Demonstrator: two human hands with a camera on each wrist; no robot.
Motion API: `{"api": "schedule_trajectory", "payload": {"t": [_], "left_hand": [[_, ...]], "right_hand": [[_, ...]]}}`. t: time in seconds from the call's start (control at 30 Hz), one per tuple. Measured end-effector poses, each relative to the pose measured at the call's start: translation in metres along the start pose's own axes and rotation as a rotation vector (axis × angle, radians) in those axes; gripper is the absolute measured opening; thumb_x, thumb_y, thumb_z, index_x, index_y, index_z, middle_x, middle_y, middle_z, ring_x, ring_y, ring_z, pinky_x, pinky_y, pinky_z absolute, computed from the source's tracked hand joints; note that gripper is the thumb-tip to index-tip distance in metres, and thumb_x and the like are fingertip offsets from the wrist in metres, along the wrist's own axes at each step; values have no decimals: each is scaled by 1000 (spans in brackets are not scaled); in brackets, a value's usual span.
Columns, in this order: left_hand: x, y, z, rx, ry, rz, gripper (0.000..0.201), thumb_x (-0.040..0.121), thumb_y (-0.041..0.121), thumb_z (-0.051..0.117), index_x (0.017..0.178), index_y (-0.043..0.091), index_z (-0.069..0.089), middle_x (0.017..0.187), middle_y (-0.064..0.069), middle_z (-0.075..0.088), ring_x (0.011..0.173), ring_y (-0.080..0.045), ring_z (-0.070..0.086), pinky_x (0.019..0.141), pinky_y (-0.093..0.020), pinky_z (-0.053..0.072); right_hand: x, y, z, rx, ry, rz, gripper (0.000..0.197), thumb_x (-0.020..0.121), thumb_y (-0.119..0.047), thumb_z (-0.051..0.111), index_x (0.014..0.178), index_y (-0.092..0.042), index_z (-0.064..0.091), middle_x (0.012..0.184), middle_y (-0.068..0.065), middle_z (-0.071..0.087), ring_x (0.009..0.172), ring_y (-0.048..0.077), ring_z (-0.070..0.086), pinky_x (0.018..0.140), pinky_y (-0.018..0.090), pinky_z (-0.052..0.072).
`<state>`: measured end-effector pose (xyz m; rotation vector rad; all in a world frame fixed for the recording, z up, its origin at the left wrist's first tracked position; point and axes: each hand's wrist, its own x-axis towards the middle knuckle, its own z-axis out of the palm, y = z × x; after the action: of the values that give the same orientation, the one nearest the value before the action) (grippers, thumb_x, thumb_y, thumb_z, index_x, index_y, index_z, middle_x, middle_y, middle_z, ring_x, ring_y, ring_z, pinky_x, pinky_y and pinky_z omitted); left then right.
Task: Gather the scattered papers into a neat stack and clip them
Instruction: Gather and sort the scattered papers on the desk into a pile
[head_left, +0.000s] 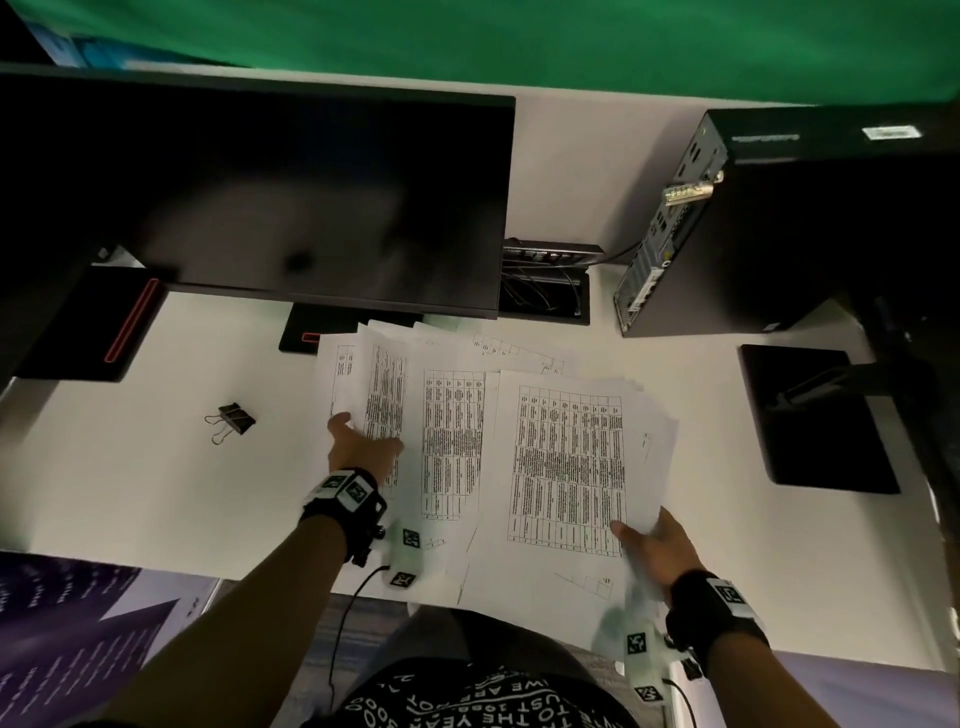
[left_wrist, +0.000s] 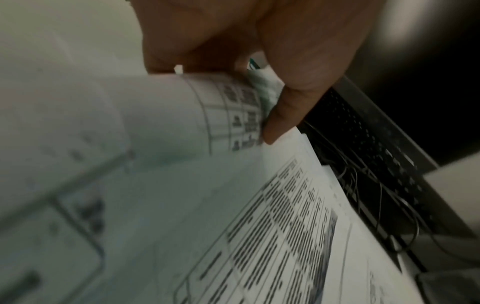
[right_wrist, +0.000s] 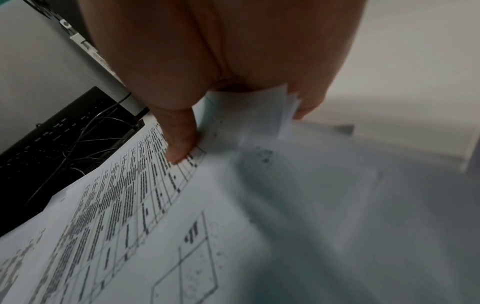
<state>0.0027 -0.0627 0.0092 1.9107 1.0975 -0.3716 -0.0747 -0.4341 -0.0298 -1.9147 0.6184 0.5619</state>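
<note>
Several printed sheets of paper (head_left: 452, 431) lie fanned and overlapping on the white desk (head_left: 130, 483), in front of the monitor. My left hand (head_left: 363, 441) grips the left sheets at their near edge. In the left wrist view one sheet (left_wrist: 182, 115) curls between the thumb (left_wrist: 280, 115) and the fingers. My right hand (head_left: 649, 545) holds a loose bundle of papers (head_left: 566, 462) by its near right corner, with the thumb (right_wrist: 179, 144) on top and the fingers underneath. A black binder clip (head_left: 235, 420) lies alone on the desk, left of the papers.
A dark monitor (head_left: 260, 197) stands behind the papers, with its base (head_left: 304, 338) partly under them. A black computer tower (head_left: 779, 223) stands at the back right, beside an open cable tray (head_left: 545, 293). A second black stand base (head_left: 815, 415) lies at the right.
</note>
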Motion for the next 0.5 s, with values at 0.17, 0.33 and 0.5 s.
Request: {"api": "schedule_trajectory", "payload": {"t": [0.17,0.33,0.5], "left_hand": [[4,-5,-14,160,-92,-103,82,73,33,77,141,8,39,133,-15,52,109,-32,55,91,-37,47],[-14,-1,4,228,-97,-111,91,77,29,75,148,20,20,144,-17,26,119,-38,44,78,-41,46],[-23,4,20,112,-72,-155,88,72,20,77,140,9,22,135,-19,46,112,-38,53,90,-42,49]], "right_hand": [[3,3,-1,-9,6,15,47,90,-26,71,133,-14,55,123,6,67,108,26,60,98,36,44],[5,5,0,2,2,8,47,89,-25,72,132,-13,56,124,6,68,109,27,61,98,37,45],[5,6,1,0,8,16,48,90,-27,71,133,-16,55,126,5,67,115,29,61,106,45,45]]}}
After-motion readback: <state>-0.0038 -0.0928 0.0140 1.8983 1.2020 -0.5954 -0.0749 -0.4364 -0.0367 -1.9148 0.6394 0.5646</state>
